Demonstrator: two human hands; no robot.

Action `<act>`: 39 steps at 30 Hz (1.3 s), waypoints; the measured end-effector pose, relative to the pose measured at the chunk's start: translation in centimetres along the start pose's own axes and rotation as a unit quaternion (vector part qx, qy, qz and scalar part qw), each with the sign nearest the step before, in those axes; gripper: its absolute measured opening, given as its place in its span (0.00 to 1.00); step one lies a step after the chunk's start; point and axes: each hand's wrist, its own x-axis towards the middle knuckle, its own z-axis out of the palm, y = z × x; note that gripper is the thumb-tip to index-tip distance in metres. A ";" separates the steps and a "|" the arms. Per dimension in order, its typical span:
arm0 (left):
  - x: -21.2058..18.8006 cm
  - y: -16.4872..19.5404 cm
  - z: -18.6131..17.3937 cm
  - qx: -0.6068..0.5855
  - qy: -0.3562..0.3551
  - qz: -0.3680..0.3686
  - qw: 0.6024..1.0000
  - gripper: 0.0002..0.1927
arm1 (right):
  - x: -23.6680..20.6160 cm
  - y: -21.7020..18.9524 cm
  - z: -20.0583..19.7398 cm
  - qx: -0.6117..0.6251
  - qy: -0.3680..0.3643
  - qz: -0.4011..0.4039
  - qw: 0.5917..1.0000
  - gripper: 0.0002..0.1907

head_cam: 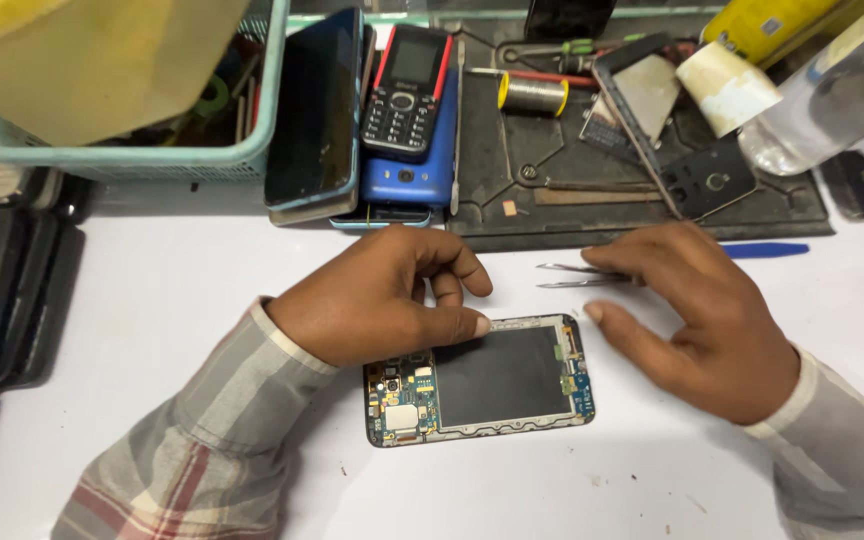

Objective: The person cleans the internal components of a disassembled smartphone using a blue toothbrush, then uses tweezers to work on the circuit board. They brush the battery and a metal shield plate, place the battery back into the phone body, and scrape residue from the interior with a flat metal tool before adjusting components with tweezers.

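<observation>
An opened phone [479, 380], back cover off, lies flat on the white table [172, 300] at lower centre of the frame, with its circuit board showing at the left end and the dark battery filling the middle. The left hand [382, 300] rests over the phone's upper left edge, fingers curled, the thumb tip pressing on the top rim to pin the body down; it grips nothing. The right hand [697, 315], at centre right, holds metal tweezers [582, 276] between the upper fingers, tips pointing left and hovering just above the phone's upper right corner, while its thumb stretches toward that same corner without clearly touching it. The step in hand looks like steadying the open phone while the tweezers are brought in to work at the small connectors near the right end. The next move would call for a fine, low approach of the tips into that corner, with the left thumb holding the body firm so it does not slide on the smooth table. Along the top of the frame sit a dark work mat [642, 215] with a solder spool [532, 94], a stack of phones [402, 120], a blue pry tool [764, 250] and a teal basket [132, 150] at upper left.
</observation>
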 end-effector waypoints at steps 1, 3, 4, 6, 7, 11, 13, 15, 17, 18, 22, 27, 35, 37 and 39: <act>0.1 0.0 0.0 -0.002 0.004 0.002 1.000 0.15 | 0.2 0.2 -0.2 -0.025 0.017 -0.002 1.000 0.18; 0.3 -0.2 0.0 -0.006 0.014 0.007 1.000 0.15 | 0.8 1.0 -0.4 -0.074 0.051 -0.007 0.996 0.13; 0.4 -0.3 0.0 -0.015 0.016 0.015 1.000 0.15 | 1.1 1.5 -0.5 -0.094 0.056 -0.004 0.994 0.12; 0.6 -0.5 0.0 -0.034 0.018 0.030 0.999 0.14 | 2.0 2.9 -0.8 -0.131 0.067 0.004 0.989 0.11; 0.6 -0.6 0.0 -0.032 0.025 0.031 0.999 0.14 | 2.6 3.7 -0.8 -0.153 0.079 0.014 0.985 0.10; 0.9 -0.8 0.2 -0.024 0.042 0.044 0.998 0.15 | 5.3 6.6 -0.7 -0.229 0.119 0.045 0.965 0.11; 0.9 -0.7 0.2 -0.025 0.046 0.050 0.997 0.15 | 6.3 7.6 -0.4 -0.243 0.109 0.087 0.960 0.12; 0.8 -0.5 0.2 -0.029 0.048 0.054 0.997 0.15 | 7.1 8.2 0.0 -0.237 0.078 0.164 0.954 0.14; 0.7 -0.3 0.3 -0.015 0.050 0.046 0.998 0.15 | 7.2 8.4 0.5 -0.258 0.096 0.139 0.951 0.14; 0.6 -0.1 0.3 -0.009 0.049 0.042 0.998 0.16 | 7.1 8.4 0.6 -0.269 0.104 0.129 0.949 0.14; 0.5 0.4 0.4 0.004 0.055 0.040 0.998 0.15 | 6.5 8.2 0.5 -0.245 0.111 0.128 0.955 0.12; 0.5 0.4 0.3 -0.014 0.064 0.033 0.997 0.15 | 6.3 6.7 -0.8 -0.161 0.152 0.130 0.967 0.10; 0.6 -0.3 0.3 -0.058 0.064 0.058 0.995 0.14 | 6.1 2.3 -1.8 -0.102 0.085 0.052 0.990 0.11; 0.5 -0.4 0.3 -0.051 0.063 0.055 0.995 0.14 | 6.2 1.5 -1.3 -0.118 0.026 0.003 0.993 0.10; 0.5 -0.4 0.4 -0.064 0.061 0.042 0.995 0.14 | 6.3 1.0 -0.6 -0.148 -0.014 -0.023 0.989 0.10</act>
